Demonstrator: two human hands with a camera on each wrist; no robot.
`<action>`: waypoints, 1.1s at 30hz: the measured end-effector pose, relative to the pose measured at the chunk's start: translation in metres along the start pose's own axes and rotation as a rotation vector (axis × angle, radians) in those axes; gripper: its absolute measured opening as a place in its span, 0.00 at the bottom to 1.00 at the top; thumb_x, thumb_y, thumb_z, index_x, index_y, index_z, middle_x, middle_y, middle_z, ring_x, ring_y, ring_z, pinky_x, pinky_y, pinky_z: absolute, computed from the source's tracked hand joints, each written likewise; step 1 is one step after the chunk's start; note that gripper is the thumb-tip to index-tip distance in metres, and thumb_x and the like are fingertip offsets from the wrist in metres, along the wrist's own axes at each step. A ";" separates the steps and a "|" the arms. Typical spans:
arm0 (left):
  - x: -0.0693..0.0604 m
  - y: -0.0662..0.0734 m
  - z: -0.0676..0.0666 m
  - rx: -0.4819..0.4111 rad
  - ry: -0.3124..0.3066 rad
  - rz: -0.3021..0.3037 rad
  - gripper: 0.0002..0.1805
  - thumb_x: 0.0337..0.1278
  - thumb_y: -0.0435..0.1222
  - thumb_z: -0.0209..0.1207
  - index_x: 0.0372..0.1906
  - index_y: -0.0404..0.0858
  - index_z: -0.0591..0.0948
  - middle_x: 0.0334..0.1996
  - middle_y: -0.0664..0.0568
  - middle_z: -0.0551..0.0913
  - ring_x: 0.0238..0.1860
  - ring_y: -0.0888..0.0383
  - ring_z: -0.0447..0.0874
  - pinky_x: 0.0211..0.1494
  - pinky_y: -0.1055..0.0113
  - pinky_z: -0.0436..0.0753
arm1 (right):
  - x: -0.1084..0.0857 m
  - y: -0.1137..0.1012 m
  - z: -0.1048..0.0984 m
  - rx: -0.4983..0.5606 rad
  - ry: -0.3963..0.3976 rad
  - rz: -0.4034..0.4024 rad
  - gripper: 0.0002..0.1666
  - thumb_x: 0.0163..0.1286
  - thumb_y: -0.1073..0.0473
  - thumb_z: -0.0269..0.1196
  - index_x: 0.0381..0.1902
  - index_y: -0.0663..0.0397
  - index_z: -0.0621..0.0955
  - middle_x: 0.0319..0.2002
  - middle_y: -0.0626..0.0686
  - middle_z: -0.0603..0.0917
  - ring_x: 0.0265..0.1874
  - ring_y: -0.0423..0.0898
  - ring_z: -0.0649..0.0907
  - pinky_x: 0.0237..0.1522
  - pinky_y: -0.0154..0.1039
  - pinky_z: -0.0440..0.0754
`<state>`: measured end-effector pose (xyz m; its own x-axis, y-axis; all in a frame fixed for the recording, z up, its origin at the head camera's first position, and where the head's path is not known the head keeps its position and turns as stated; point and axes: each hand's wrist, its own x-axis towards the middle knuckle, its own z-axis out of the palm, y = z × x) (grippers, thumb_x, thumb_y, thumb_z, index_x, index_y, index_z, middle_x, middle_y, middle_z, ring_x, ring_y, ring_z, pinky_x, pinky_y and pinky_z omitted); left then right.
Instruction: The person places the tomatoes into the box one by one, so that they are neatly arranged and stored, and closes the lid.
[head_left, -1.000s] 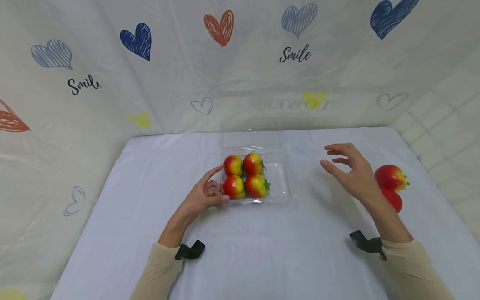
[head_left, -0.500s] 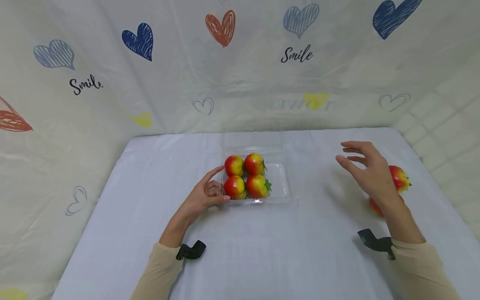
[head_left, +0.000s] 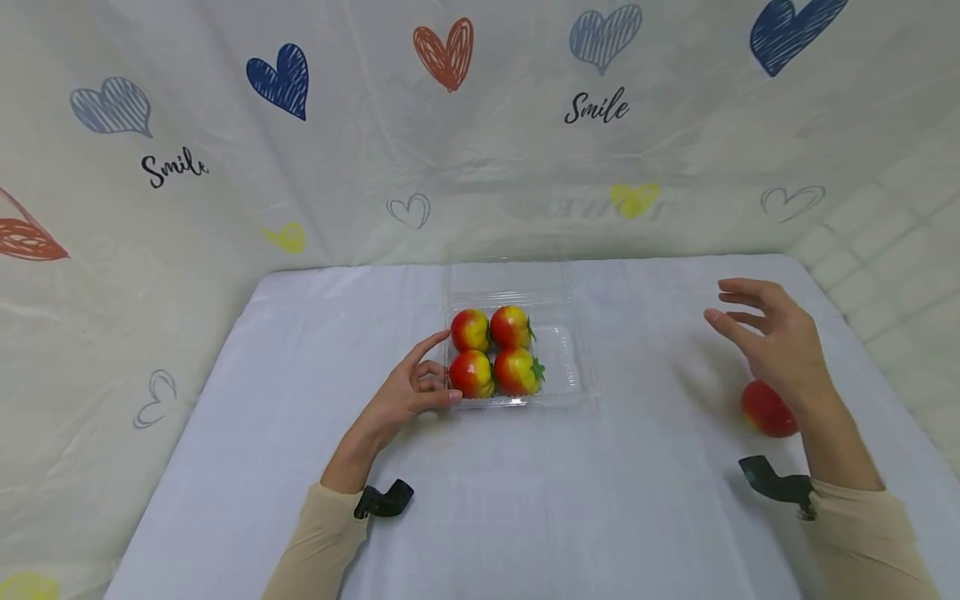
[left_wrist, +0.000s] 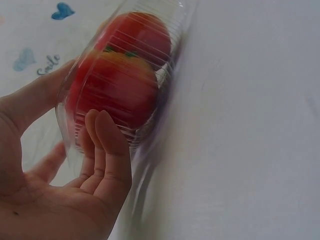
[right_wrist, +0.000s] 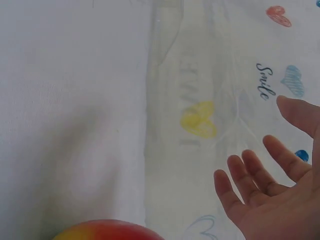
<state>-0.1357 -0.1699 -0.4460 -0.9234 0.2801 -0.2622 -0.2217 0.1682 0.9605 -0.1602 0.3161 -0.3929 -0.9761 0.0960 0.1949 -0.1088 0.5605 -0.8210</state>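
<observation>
A clear plastic box (head_left: 558, 367) lies lid-open on the table, with several red-and-yellow fruits (head_left: 517, 372) with green leafy tops in its left part. My left hand (head_left: 411, 390) grips the box's left end, thumb at the near corner and index finger farther back. In the left wrist view, curled fingers (left_wrist: 107, 150) touch the ribbed side wall by the red fruit (left_wrist: 115, 87). My right hand (head_left: 780, 337) hovers at the right, fingers loosely bent and holding nothing. Beneath its wrist lies a loose red fruit (head_left: 770, 409), partly hidden; its edge also shows low in the right wrist view.
White cloth covers the table (head_left: 600, 508). Behind it hangs a pale curtain (head_left: 495, 150) printed with hearts and words. The box's transparent lid (head_left: 506, 279) leans back toward that curtain. A dark wrist mount (head_left: 776, 482) sits on each sleeve.
My right hand has moved to the right, over the loose fruits; one of the two seen before is now hidden behind it. My left hand has stayed on the box.
</observation>
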 end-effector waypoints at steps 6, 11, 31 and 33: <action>0.000 0.002 0.001 -0.008 0.002 -0.005 0.47 0.60 0.35 0.72 0.78 0.66 0.63 0.43 0.50 0.77 0.38 0.56 0.80 0.46 0.69 0.81 | 0.000 0.007 -0.009 -0.014 0.000 0.040 0.32 0.72 0.51 0.69 0.71 0.44 0.75 0.56 0.26 0.75 0.50 0.18 0.75 0.45 0.09 0.72; -0.001 0.003 0.001 -0.017 0.004 -0.009 0.47 0.60 0.35 0.72 0.79 0.65 0.62 0.42 0.51 0.77 0.38 0.57 0.80 0.46 0.69 0.81 | -0.001 0.014 -0.016 -0.004 0.009 0.059 0.32 0.71 0.51 0.69 0.71 0.44 0.76 0.54 0.24 0.76 0.47 0.17 0.76 0.42 0.09 0.72; 0.001 0.001 -0.001 -0.008 -0.004 -0.005 0.48 0.60 0.35 0.72 0.79 0.64 0.62 0.42 0.52 0.77 0.38 0.56 0.80 0.46 0.69 0.82 | 0.001 0.038 -0.033 -0.121 0.017 0.219 0.35 0.73 0.40 0.65 0.75 0.31 0.72 0.65 0.43 0.74 0.45 0.24 0.70 0.35 0.11 0.72; 0.001 0.000 -0.001 -0.004 -0.005 -0.002 0.48 0.60 0.35 0.72 0.80 0.63 0.61 0.42 0.52 0.77 0.38 0.57 0.80 0.46 0.69 0.82 | 0.001 0.040 -0.034 -0.131 0.017 0.231 0.35 0.73 0.39 0.65 0.75 0.30 0.72 0.66 0.45 0.73 0.45 0.25 0.69 0.34 0.11 0.72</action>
<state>-0.1364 -0.1704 -0.4459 -0.9214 0.2849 -0.2644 -0.2247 0.1646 0.9604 -0.1590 0.3664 -0.4074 -0.9688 0.2470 0.0209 0.1424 0.6239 -0.7684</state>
